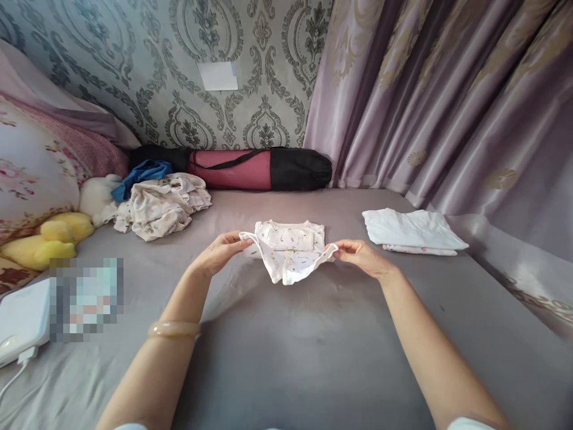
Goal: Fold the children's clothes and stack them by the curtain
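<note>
A small white baby garment point(289, 239) with a sparse printed pattern lies partly folded on the grey bed sheet in front of me. My left hand point(224, 249) pinches its near left corner between thumb and fingers. At the near right corner, my right hand point(360, 257) grips the cloth the same way. Both corners are lifted, and the near edge sags between them in two white-edged flaps. The far part of the garment is folded flat on the bed. A pale bangle circles my left forearm.
Folded white cloths point(414, 230) are stacked at the right. Crumpled patterned clothes point(163, 206) and a blue cloth point(141, 177) lie at the left, near a yellow plush toy point(54, 239). A rolled mat point(233, 168) lies along the wall. A white power bank point(24, 319) with a cable sits lower left.
</note>
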